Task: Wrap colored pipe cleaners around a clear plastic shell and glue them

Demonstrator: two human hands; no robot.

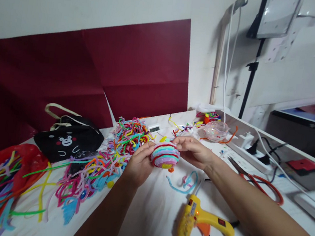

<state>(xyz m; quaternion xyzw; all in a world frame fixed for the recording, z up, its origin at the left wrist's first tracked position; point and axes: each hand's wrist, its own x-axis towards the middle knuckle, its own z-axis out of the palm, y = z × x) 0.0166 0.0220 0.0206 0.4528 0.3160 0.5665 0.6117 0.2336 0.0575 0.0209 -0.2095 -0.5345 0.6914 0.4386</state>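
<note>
Above the white counter [143, 224], the striped ball [165, 155] was held between both hands, clamped at its opposite sides, the left hand [141, 162] cupped beneath, the right hand [192, 150] pinching its upper edge, forearms angled inward.

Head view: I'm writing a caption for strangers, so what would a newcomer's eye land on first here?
Probably the striped fuzzy ball at the centre, between the left hand and right hand. Next, the bright tangle of fuzzy stems left of it and the yellow glue gun at lower right, all set off by the dark red sheet behind.
</note>
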